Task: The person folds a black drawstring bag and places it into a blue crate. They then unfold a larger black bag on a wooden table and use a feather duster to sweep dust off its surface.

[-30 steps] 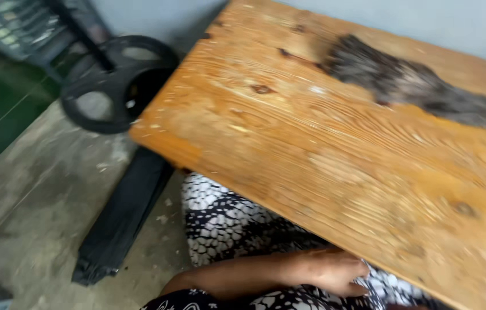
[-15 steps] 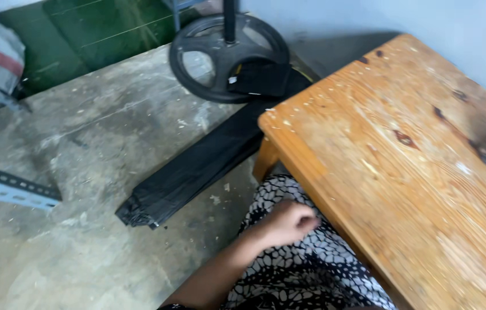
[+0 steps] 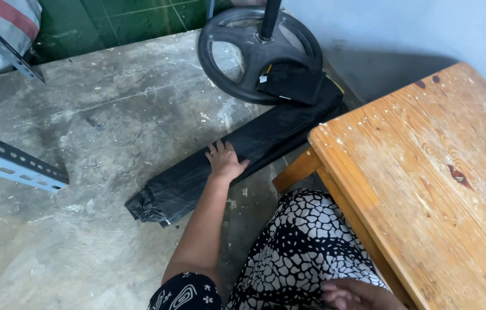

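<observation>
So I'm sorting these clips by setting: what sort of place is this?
Probably a home workshop or storage corner. The bare concrete floor is dusty and paint-flecked, slotted metal angle bars stick in from the side, and a worn wooden table stands by a long black plastic-wrapped bundle that the left hand touches.

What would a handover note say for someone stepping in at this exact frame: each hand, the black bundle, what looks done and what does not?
Left hand: arm stretched down to the floor, palm flat on the long black plastic-wrapped bundle, fingers spread, not closed around it.
Right hand: resting on the lap at the bottom edge of the view, partly cut off; whether it holds anything cannot be told.
Bundle: lying on the concrete floor, running from beside the wooden table leg up toward the round black stand base.
Done: the bundle is reached and touched.
Left: it is not gripped or lifted; the part of the tabletop in view holds nothing.
</observation>
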